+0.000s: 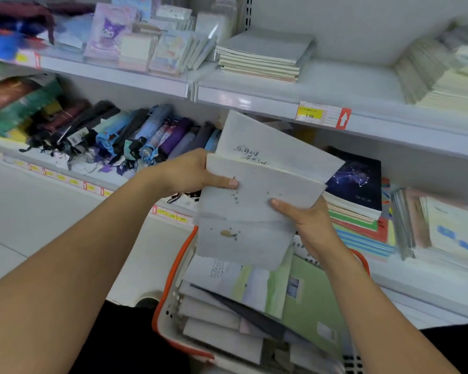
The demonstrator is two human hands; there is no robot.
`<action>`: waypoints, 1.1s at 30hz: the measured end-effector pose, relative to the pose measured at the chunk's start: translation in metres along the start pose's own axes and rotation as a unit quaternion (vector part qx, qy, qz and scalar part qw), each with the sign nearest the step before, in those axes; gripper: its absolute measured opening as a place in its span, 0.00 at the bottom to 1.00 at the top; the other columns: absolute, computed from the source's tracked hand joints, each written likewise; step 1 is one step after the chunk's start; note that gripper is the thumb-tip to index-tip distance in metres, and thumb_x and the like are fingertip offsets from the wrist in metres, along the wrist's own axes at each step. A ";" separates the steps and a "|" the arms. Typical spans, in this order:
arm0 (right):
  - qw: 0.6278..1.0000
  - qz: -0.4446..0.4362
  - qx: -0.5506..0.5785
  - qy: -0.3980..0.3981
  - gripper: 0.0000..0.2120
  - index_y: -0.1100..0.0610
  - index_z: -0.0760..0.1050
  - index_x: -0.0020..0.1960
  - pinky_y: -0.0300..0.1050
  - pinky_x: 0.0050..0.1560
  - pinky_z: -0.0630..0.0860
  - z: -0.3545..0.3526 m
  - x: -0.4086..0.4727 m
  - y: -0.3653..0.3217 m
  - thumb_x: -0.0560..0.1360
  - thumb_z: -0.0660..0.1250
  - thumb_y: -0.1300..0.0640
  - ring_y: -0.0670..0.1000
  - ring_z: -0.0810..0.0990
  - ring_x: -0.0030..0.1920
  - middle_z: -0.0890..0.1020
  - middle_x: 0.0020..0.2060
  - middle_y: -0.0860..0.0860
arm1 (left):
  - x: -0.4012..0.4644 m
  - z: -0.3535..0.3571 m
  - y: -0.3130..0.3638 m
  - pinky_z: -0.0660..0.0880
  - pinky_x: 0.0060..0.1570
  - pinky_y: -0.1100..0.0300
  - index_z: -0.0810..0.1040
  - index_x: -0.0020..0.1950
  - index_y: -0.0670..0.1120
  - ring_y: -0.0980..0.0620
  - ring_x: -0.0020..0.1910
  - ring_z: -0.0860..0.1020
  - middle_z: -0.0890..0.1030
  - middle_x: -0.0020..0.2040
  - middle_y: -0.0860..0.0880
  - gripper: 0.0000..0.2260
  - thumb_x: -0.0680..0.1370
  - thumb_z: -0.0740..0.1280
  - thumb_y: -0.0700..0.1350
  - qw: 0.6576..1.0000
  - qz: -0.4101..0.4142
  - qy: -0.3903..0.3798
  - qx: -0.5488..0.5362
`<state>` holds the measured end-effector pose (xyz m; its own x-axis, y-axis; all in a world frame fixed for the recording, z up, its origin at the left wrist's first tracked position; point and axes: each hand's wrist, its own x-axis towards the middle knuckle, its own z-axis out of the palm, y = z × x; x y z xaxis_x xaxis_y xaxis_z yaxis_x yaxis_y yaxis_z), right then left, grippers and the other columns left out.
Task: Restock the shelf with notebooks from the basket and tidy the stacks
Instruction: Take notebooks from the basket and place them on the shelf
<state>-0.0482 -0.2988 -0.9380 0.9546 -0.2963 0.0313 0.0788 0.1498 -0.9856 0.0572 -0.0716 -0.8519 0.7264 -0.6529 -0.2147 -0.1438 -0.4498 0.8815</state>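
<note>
Several pale grey notebooks (257, 190), fanned out, are held above the basket (170, 276) between both hands. My left hand (189, 171) grips their left edge with the thumb on top. My right hand (305, 222) holds their lower right corner, thumb on the cover. The white basket with an orange rim holds more notebooks in grey, green and dark blue. On the upper shelf (335, 85) lies a low stack of grey notebooks (262, 54).
A dark constellation notebook (360, 179) tops a colourful stack on the middle shelf, with more stacks (449, 228) to its right. Folded umbrellas (125, 133) fill the shelf at left. A taller pale stack (449, 76) sits upper right. A yellow price tag (310, 113) marks the shelf edge.
</note>
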 end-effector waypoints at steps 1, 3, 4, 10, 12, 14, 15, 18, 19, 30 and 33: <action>1.000 0.004 -0.011 0.001 0.17 0.54 0.81 0.53 0.44 0.49 0.82 -0.001 -0.002 0.007 0.67 0.77 0.68 0.50 0.86 0.50 0.87 0.49 0.50 | 0.003 -0.001 -0.003 0.79 0.56 0.55 0.80 0.62 0.48 0.53 0.55 0.82 0.84 0.56 0.52 0.19 0.72 0.75 0.45 0.999 -0.016 -0.007 0.039; 0.998 0.031 -0.051 -0.006 0.16 0.52 0.82 0.50 0.39 0.46 0.81 -0.002 -0.008 0.027 0.67 0.77 0.68 0.46 0.86 0.47 0.87 0.45 0.45 | 0.008 -0.002 -0.013 0.79 0.56 0.50 0.78 0.63 0.50 0.51 0.55 0.81 0.83 0.57 0.53 0.23 0.70 0.77 0.48 0.991 -0.054 -0.041 0.117; 0.997 0.040 -0.064 -0.013 0.15 0.52 0.82 0.49 0.38 0.45 0.81 -0.002 -0.012 0.037 0.67 0.78 0.68 0.45 0.86 0.46 0.87 0.44 0.45 | 0.009 0.000 -0.017 0.80 0.55 0.49 0.76 0.64 0.52 0.51 0.55 0.81 0.82 0.57 0.53 0.26 0.68 0.78 0.52 0.982 -0.077 -0.064 0.161; 0.993 0.069 -0.084 -0.048 0.14 0.52 0.83 0.49 0.34 0.45 0.79 -0.006 -0.014 0.055 0.69 0.77 0.68 0.43 0.86 0.45 0.87 0.43 0.43 | 0.013 0.002 -0.033 0.79 0.42 0.59 0.77 0.57 0.50 0.54 0.38 0.80 0.82 0.46 0.51 0.22 0.69 0.76 0.58 0.924 -0.164 -0.102 0.331; 0.989 0.092 -0.102 -0.060 0.14 0.52 0.82 0.49 0.33 0.45 0.79 -0.006 -0.018 0.063 0.69 0.77 0.67 0.42 0.85 0.46 0.87 0.43 0.42 | 0.011 0.004 -0.030 0.75 0.34 0.66 0.76 0.52 0.49 0.59 0.34 0.78 0.80 0.40 0.53 0.13 0.73 0.74 0.53 0.921 -0.178 -0.124 0.324; 0.989 0.105 -0.096 -0.044 0.12 0.52 0.82 0.50 0.36 0.48 0.81 -0.004 -0.023 0.068 0.70 0.76 0.65 0.43 0.86 0.48 0.87 0.45 0.43 | 0.008 0.003 -0.034 0.76 0.37 0.66 0.77 0.52 0.48 0.58 0.37 0.79 0.81 0.42 0.52 0.11 0.75 0.72 0.52 0.924 -0.176 -0.136 0.312; 0.990 0.101 -0.089 -0.032 0.12 0.53 0.83 0.50 0.38 0.48 0.81 -0.003 -0.023 0.066 0.71 0.76 0.65 0.44 0.86 0.48 0.87 0.44 0.43 | 0.007 0.001 -0.034 0.77 0.40 0.64 0.79 0.53 0.48 0.57 0.40 0.80 0.83 0.45 0.51 0.12 0.74 0.73 0.52 0.931 -0.169 -0.134 0.294; 0.996 0.062 -0.071 -0.003 0.10 0.53 0.83 0.49 0.36 0.44 0.80 0.007 -0.017 0.032 0.71 0.75 0.65 0.45 0.86 0.46 0.87 0.44 0.44 | -0.003 -0.016 -0.014 0.79 0.49 0.60 0.80 0.59 0.48 0.53 0.50 0.83 0.84 0.52 0.51 0.16 0.72 0.74 0.50 0.988 -0.107 -0.069 0.089; 0.997 0.040 -0.064 -0.003 0.10 0.54 0.84 0.50 0.37 0.44 0.80 0.013 -0.013 0.013 0.71 0.75 0.65 0.46 0.86 0.46 0.87 0.45 0.45 | -0.008 -0.022 -0.001 0.79 0.48 0.60 0.80 0.61 0.49 0.53 0.51 0.83 0.84 0.54 0.51 0.18 0.71 0.74 0.48 0.997 -0.058 -0.041 -0.020; 0.996 -0.030 0.083 -0.029 0.15 0.58 0.78 0.63 0.48 0.52 0.82 0.055 0.051 -0.159 0.77 0.70 0.58 0.52 0.85 0.54 0.85 0.56 0.53 | -0.005 -0.031 0.048 0.81 0.52 0.49 0.82 0.56 0.49 0.54 0.48 0.84 0.85 0.50 0.54 0.15 0.71 0.75 0.52 0.928 0.101 0.337 -0.121; 0.993 0.001 0.032 -0.109 0.19 0.53 0.73 0.68 0.52 0.53 0.82 0.051 0.047 -0.155 0.78 0.69 0.58 0.53 0.84 0.57 0.84 0.60 0.51 | -0.003 -0.026 0.051 0.81 0.50 0.49 0.82 0.56 0.45 0.51 0.48 0.84 0.86 0.49 0.51 0.12 0.74 0.73 0.46 0.905 0.114 0.357 -0.202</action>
<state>-0.0007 -0.2874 -0.7752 0.9939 -0.0848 0.0708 0.0875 0.2120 -0.9733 0.0650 -0.0774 -0.7952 0.9785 -0.0754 0.1921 -0.1926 0.0009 0.9813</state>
